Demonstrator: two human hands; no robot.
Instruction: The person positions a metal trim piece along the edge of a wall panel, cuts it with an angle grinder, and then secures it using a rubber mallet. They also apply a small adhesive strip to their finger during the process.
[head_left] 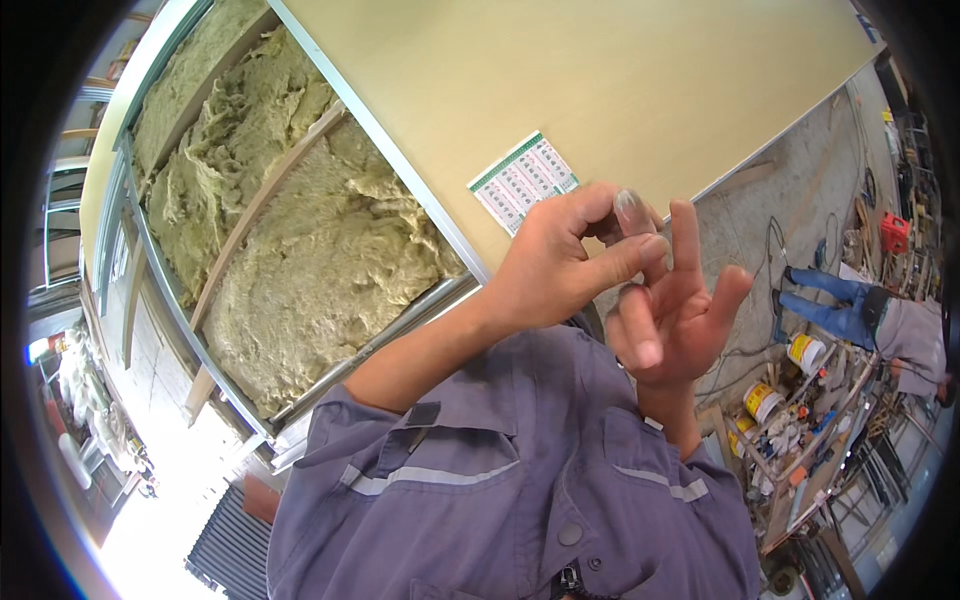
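Observation:
My left hand point(565, 250) is curled closed in front of my chest. Its thumb and forefinger press together against the fingers of my right hand, and anything small between them is hidden. My right hand point(690, 325) is turned palm up beside it, with thumb and one finger stretched apart and other fingers bent. No object shows in its palm. Just beyond the left hand, a printed sheet point(524, 182) with green borders and rows of small marks lies on a large pale yellow board point(600, 80).
Left of the board, a metal frame point(375, 125) holds fluffy yellow-green insulation point(310, 270) crossed by wooden strips point(265, 205). At right, a person point(880, 320) in jeans is near white-and-yellow buckets point(765, 402), a red box point(895, 233), cables and piled scrap. A dark ribbed panel point(228, 540) is at lower left.

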